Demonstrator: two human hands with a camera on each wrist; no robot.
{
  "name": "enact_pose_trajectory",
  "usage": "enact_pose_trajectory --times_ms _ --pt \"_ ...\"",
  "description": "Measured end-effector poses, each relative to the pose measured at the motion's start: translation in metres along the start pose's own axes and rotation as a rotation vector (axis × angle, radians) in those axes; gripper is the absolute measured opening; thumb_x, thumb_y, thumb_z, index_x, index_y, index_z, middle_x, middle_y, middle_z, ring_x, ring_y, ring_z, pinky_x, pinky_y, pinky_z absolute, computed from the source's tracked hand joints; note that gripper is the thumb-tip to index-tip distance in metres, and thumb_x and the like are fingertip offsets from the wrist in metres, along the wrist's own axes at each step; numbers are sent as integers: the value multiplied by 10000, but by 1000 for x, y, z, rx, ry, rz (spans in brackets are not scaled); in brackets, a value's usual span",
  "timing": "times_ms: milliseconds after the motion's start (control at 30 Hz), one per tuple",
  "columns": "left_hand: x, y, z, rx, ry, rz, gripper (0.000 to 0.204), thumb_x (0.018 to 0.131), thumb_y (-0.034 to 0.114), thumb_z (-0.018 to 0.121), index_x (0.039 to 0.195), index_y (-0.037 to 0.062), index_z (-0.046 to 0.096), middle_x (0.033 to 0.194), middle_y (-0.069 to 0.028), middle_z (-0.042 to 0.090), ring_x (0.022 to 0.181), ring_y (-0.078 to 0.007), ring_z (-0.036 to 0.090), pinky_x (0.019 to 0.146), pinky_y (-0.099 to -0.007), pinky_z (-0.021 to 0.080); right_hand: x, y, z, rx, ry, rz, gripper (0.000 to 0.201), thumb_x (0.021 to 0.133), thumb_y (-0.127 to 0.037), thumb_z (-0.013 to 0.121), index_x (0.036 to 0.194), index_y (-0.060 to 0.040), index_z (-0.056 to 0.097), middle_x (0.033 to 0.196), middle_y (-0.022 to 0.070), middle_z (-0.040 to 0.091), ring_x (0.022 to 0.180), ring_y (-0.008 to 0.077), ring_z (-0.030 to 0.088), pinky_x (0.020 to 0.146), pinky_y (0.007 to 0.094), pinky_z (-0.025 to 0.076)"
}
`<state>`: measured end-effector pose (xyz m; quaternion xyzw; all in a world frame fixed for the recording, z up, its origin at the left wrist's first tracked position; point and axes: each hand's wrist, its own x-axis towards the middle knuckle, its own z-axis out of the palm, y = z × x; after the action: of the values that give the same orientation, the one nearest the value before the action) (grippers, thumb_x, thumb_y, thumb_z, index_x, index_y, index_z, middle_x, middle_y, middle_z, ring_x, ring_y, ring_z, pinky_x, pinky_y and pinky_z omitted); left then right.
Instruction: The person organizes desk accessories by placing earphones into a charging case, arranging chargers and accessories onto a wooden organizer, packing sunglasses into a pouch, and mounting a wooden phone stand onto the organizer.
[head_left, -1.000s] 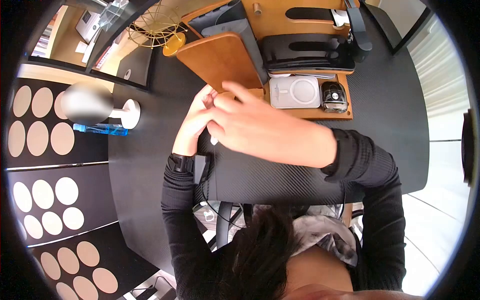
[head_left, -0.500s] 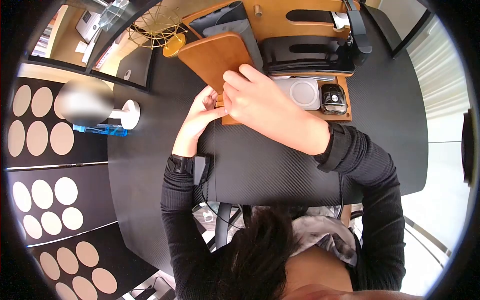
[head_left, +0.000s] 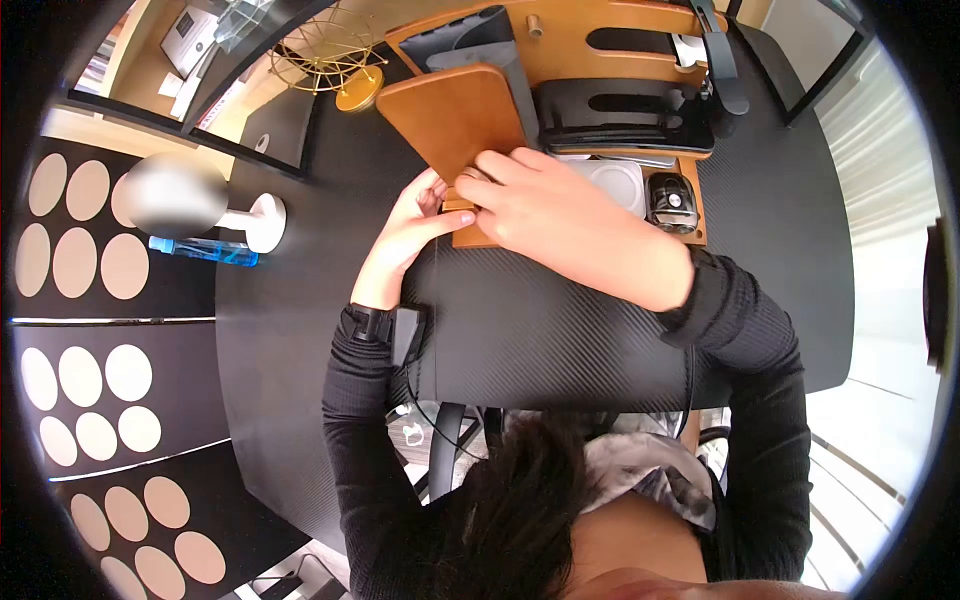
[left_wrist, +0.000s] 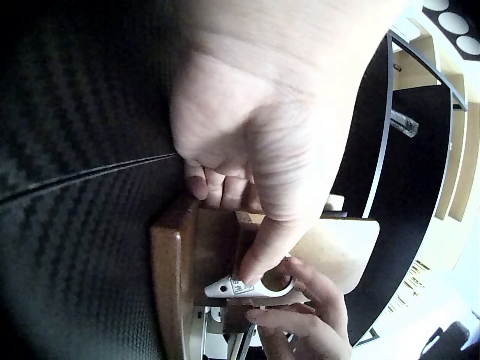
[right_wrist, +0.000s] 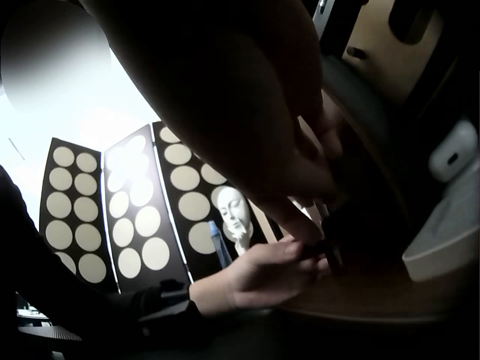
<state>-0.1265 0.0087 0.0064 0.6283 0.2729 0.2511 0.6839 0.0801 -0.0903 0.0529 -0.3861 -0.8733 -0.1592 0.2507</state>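
Note:
In the head view, my left hand (head_left: pixel 398 240) is at the left end of a wooden desk organizer (head_left: pixel 474 237), below its upright wooden panel (head_left: pixel 450 115). The left wrist view shows its fingers behind the wood and its thumb in front, the tip pressing a small white piece (left_wrist: pixel 219 289) with a ring end and a printed label. My right hand (head_left: pixel 560 210) reaches over from the right. Its thumb and finger pinch the ring end against the wooden part. The white piece is hidden behind the hands in the head view.
On the organizer are a white round-topped charger (head_left: pixel 620 183), a black glossy case (head_left: pixel 672 203) and black flat items (head_left: pixel 625 115). A white lamp-like stand (head_left: pixel 267 222) and blue bottle (head_left: pixel 205 250) stand at left. A gold wire ornament (head_left: pixel 358 90) is behind.
My right hand has come off the left hand and moved right, its fingers now against the wooden panel's lower part. The white piece has gone from below the hands up to the wood.

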Motion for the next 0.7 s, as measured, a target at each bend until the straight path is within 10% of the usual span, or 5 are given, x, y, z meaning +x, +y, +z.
enact_pose_trajectory --times_ms 700 --pt "2 -9 6 101 30 114 591 772 -1 745 1299 26 479 1263 -64 555 1210 -178 488 1035 -325 371 -11 -1 -1 84 51 94 219 764 -70 605 979 -41 630 982 48 561 905 197 560 767 323 461"
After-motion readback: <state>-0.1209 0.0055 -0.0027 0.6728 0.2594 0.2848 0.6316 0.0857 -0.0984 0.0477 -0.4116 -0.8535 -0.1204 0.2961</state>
